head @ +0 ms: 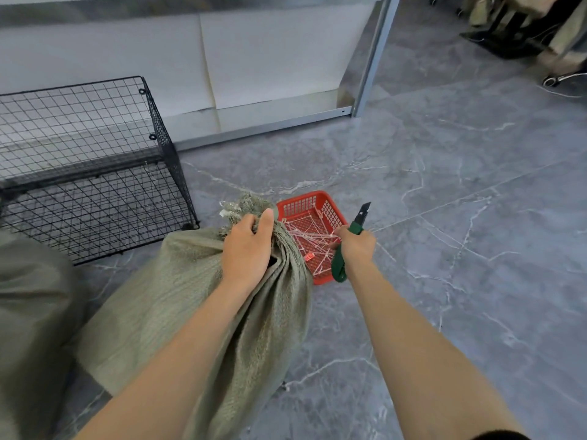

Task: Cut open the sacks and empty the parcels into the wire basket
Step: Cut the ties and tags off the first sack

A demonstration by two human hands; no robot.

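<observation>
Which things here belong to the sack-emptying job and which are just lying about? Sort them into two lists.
Job:
- green woven sack, neck gripped by left hand
- utility knife in right hand
- black wire basket
- red basket holding cut ties

Lying about:
- metal frame
- chair base, far right

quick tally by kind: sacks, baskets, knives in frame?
Sacks: 2, one gripped at the neck, one at the left edge
Baskets: 2, black wire basket, red plastic basket
Utility knives: 1
Total: 5
</observation>
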